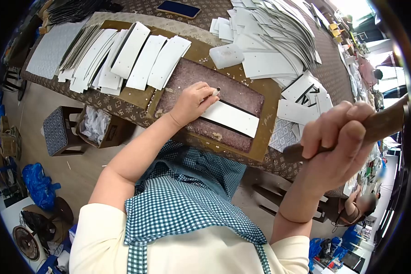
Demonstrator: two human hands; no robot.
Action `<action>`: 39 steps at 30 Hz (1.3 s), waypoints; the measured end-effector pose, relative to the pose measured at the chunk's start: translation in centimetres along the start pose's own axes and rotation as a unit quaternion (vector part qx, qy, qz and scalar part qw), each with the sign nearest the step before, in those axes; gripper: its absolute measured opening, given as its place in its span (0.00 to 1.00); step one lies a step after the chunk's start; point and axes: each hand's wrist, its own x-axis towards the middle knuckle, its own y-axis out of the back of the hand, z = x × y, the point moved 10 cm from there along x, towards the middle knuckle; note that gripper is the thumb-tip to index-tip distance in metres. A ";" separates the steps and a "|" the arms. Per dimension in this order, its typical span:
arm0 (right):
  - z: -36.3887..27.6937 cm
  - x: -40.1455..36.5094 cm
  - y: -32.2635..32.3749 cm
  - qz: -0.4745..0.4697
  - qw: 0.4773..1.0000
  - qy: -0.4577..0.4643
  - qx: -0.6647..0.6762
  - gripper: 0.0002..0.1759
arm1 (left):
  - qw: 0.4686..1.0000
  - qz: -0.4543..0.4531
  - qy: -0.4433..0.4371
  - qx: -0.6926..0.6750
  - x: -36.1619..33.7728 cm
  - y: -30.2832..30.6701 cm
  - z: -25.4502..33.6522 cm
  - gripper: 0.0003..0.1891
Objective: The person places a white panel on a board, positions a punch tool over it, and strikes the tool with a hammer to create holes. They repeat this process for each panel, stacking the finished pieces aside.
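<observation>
**Carefully Does It: Little Room for Error**

The left hand point(192, 101) tightly pinches a short pale tool point(216, 92) at a white strip point(235, 119) lying on a mottled slab point(242, 86); the right hand point(338, 137) is wrapped around a raised wooden handle point(388, 122). A misaimed swing could hit the left hand; a slack pinch could tilt the tool, whose lower end is hidden.

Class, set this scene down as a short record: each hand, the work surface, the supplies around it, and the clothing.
Left hand: grips a small dark-topped tool at the white strip
Right hand: raised, gripping a brown handle
Work surface: reddish slab under the strip
Supplies: white pieces in a row, left; larger pile, far right
Clothing: checked apron
</observation>
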 end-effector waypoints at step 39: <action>24.7 -14.9 0.3 0.081 0.928 -0.364 -0.003 0.12 | 0.987 -0.030 0.134 -0.085 -3.0 1.3 -0.2 0.07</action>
